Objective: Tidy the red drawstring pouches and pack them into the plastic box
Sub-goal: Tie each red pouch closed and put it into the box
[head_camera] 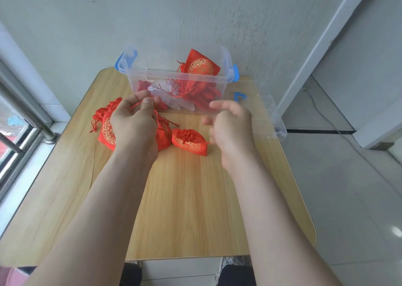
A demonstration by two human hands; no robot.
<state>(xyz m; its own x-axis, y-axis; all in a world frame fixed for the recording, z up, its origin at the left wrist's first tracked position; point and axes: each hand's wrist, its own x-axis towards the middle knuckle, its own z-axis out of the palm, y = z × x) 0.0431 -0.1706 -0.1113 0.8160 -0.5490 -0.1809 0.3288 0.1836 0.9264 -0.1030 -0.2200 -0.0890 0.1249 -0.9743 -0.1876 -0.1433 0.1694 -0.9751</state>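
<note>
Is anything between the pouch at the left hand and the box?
Nothing visible. The plastic box is open on top, its lid lies aside to the right, and the left hand pinches the drawstring of the pouch in front of the near wall.

Over a light wooden table (pixel 185 198), the left hand (pixel 134 122) pinches a thin red drawstring cord (pixel 136 105) above red satin pouches with gold print (pixel 189 141). The blurred right hand (pixel 231 127) hangs loosely curled, holding nothing. Behind stands a clear plastic box with blue latches (pixel 152 73), with further red pouches (pixel 201 66) inside.
</note>
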